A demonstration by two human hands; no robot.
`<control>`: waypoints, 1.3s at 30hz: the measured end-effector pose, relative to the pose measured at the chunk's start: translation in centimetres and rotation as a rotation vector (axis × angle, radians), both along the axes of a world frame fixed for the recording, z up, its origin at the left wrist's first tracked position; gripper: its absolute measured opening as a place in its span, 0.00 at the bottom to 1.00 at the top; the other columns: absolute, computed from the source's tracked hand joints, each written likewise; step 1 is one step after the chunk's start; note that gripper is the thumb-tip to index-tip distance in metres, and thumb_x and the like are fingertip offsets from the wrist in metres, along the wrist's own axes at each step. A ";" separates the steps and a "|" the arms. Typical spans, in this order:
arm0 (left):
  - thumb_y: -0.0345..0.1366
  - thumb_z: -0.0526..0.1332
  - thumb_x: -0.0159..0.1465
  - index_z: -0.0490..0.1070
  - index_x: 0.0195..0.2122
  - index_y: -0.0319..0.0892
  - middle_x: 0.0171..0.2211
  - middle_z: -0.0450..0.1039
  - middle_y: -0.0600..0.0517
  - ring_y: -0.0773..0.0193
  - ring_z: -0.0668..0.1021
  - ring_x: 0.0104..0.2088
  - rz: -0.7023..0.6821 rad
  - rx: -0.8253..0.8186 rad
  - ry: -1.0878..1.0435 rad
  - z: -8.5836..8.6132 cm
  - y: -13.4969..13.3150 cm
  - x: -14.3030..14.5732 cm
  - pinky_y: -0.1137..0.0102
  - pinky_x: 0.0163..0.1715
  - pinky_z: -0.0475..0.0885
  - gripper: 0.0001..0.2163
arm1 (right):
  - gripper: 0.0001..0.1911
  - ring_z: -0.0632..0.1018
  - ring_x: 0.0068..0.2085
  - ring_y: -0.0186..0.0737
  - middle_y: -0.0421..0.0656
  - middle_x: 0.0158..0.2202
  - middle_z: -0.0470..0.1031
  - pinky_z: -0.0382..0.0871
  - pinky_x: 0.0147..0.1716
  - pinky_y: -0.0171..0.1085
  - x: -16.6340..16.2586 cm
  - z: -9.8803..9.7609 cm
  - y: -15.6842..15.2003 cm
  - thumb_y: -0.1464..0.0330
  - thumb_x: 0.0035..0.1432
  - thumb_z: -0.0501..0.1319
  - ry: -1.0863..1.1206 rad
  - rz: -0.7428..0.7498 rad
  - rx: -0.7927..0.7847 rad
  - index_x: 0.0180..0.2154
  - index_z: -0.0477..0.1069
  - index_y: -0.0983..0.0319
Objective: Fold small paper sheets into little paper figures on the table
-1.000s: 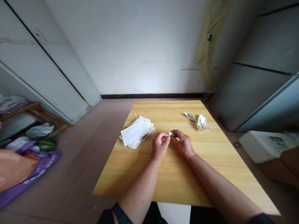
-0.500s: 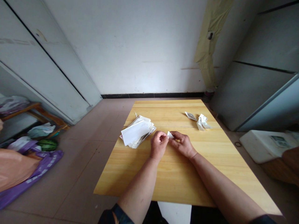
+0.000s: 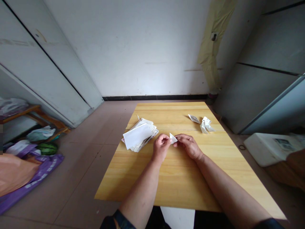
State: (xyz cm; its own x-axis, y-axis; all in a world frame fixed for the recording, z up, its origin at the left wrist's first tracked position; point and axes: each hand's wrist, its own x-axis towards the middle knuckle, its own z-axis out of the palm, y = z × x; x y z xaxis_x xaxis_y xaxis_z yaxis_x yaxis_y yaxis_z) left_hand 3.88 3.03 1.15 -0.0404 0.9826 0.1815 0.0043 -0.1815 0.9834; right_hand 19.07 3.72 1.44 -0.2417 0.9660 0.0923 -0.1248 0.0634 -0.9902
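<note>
- left hand (image 3: 161, 148) and right hand (image 3: 189, 147) both pinching 1 small white paper triangle (image 3: 173, 138)
- 1 white paper stack (image 3: 139, 136) on the yellow wooden table (image 3: 166, 187) (just beside the left hand)
- 2 folded white paper clumps (image 3: 205, 125) farther right

You're in a room of a home: a watermelon (image 3: 47, 148) and a purple shopping bag (image 3: 45, 168) lie on the tiled floor (image 3: 78, 127) beside your wooden table (image 3: 166, 111).

A paper stack (image 3: 139, 137) hems the left hand (image 3: 161, 148); crumpled paper (image 3: 206, 125) sits beyond the right hand (image 3: 189, 147).
</note>
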 end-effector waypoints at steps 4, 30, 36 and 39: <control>0.38 0.61 0.53 0.65 0.25 0.41 0.20 0.64 0.58 0.71 0.66 0.22 -0.024 -0.013 -0.009 -0.3 0.0 -0.1 0.76 0.25 0.61 0.08 | 0.12 0.75 0.27 0.38 0.42 0.24 0.76 0.70 0.34 0.39 0.1 0.0 0.0 0.62 0.53 0.59 0.014 0.008 -0.003 0.32 0.76 0.64; 0.35 0.64 0.50 0.65 0.34 0.40 0.21 0.69 0.57 0.74 0.67 0.15 -0.214 -0.206 -0.316 -0.2 -0.1 -0.1 0.78 0.14 0.56 0.12 | 0.13 0.74 0.24 0.32 0.42 0.28 0.77 0.68 0.26 0.33 0.7 -0.3 0.1 0.66 0.49 0.65 0.240 0.226 -0.250 0.39 0.73 0.63; 0.34 0.63 0.51 0.64 0.37 0.40 0.25 0.71 0.56 0.72 0.71 0.18 -0.281 -0.202 -0.325 -0.1 -0.3 -0.1 0.76 0.17 0.62 0.13 | 0.10 0.72 0.21 0.30 0.40 0.25 0.75 0.66 0.23 0.31 0.8 -0.2 0.2 0.68 0.49 0.65 0.301 0.243 -0.272 0.36 0.71 0.62; 0.34 0.63 0.52 0.64 0.38 0.40 0.26 0.72 0.55 0.72 0.72 0.19 -0.310 -0.209 -0.307 0.1 -0.4 -0.2 0.76 0.19 0.64 0.13 | 0.09 0.72 0.22 0.31 0.39 0.24 0.74 0.66 0.22 0.31 0.9 -0.1 0.2 0.69 0.48 0.66 0.309 0.266 -0.288 0.34 0.70 0.62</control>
State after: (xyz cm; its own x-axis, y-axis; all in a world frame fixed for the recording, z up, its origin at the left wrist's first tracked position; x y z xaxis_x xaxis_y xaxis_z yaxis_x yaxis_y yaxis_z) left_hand 3.70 2.63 1.24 0.2396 0.9709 0.0046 -0.3152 0.0733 0.9462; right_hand 19.94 3.89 1.32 -0.4867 0.8713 -0.0631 -0.3895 -0.2810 -0.8771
